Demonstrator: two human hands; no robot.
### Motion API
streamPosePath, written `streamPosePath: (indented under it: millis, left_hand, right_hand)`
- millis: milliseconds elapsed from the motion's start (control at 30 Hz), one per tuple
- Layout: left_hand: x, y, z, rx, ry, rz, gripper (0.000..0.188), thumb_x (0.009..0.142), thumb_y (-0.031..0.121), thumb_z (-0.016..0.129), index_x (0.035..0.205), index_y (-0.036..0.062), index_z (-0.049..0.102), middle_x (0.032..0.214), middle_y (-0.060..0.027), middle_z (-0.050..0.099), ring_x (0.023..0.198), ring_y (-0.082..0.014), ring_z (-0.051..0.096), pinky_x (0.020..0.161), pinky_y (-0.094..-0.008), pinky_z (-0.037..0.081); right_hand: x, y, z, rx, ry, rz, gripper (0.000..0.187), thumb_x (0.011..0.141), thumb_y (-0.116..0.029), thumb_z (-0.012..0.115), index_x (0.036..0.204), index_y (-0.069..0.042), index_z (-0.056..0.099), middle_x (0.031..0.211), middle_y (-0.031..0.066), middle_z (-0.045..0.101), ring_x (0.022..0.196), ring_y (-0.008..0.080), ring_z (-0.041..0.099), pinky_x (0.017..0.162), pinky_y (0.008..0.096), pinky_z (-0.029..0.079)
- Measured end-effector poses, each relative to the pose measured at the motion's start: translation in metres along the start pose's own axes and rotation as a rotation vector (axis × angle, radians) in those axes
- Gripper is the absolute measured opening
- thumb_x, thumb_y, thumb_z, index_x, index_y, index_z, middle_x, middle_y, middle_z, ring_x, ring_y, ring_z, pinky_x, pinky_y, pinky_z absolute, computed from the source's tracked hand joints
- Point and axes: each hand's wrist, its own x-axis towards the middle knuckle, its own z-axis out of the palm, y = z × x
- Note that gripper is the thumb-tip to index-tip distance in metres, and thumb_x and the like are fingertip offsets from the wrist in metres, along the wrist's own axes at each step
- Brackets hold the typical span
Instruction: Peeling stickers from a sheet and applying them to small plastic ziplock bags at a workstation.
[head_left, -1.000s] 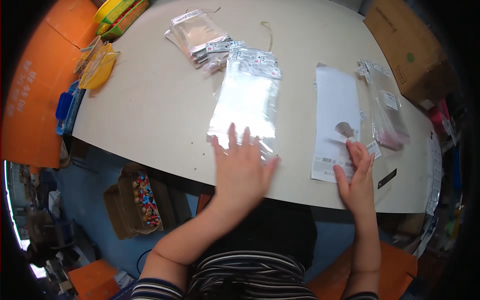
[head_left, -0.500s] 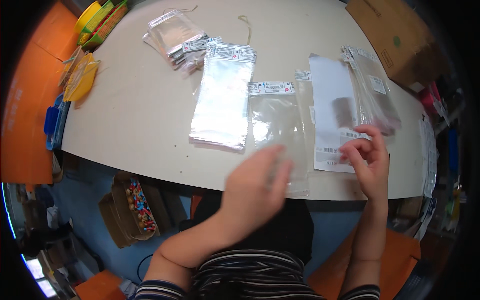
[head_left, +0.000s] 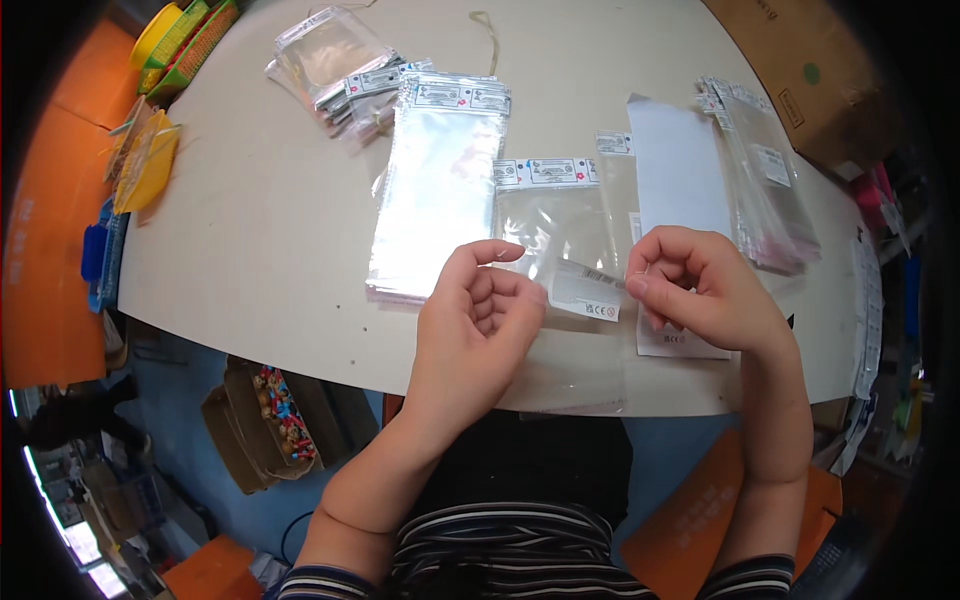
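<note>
A small clear-and-white printed label (head_left: 585, 291) is stretched between my hands, above a clear plastic bag (head_left: 570, 375) with a printed header strip. My right hand (head_left: 700, 285) pinches the label's right end between thumb and fingers. At its left end, my left hand (head_left: 475, 325) has thumb and curled middle finger closed, with the index finger raised. A white backing sheet (head_left: 682, 175) lies partly under my right hand. Left of the clear bag is a stack of shiny silver-looking bags (head_left: 440, 190).
More bags (head_left: 335, 55) lie at the far left, and labelled clear bags (head_left: 765, 180) at the right. A cardboard box (head_left: 800, 80) stands at the back right. Coloured baskets (head_left: 190, 55) line the left edge. Below, an open carton (head_left: 265, 420) holds small colourful pieces.
My right hand has moved left from the backing sheet's edge, with a label now in its fingers. My left hand has moved up and left to the label's other end.
</note>
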Motion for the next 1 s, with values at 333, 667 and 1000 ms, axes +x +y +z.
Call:
streamPosePath:
  millis: [333,667,1000]
  left_hand:
    - [0.007,-0.008,-0.002,0.230,-0.021,0.027,0.037,0.090,-0.001,0.066,0.122,-0.0007,0.047,0.087,-0.0041,0.063,0.078,-0.0064,0.061,0.071,-0.0187,0.049]
    - [0.006,-0.001,0.002,0.187,-0.025,-0.009,0.042,0.088,-0.003,0.067,0.124,0.0003,0.045,0.087,-0.0030,0.062,0.075,-0.0037,0.058,0.067,-0.0170,0.047]
    - [0.006,-0.007,-0.002,0.215,-0.064,-0.016,0.040,0.087,-0.004,0.066,0.121,0.0004,0.046,0.083,-0.0009,0.060,0.070,-0.0027,0.056,0.063,-0.0162,0.045]
  right_hand:
    - [0.027,0.003,-0.009,0.031,-0.125,0.084,0.009,0.094,-0.011,0.062,0.088,-0.004,0.059,0.061,-0.0053,0.056,0.053,-0.0002,0.047,0.048,0.0169,0.034]
    - [0.028,-0.003,-0.011,0.084,-0.146,0.102,0.011,0.093,-0.011,0.063,0.087,-0.004,0.059,0.060,-0.0059,0.054,0.053,-0.0008,0.046,0.049,0.0167,0.034]
    - [0.039,-0.003,-0.007,-0.020,-0.090,0.177,0.011,0.092,-0.010,0.061,0.085,-0.002,0.059,0.058,-0.0046,0.054,0.049,0.0005,0.045,0.046,0.0178,0.033]
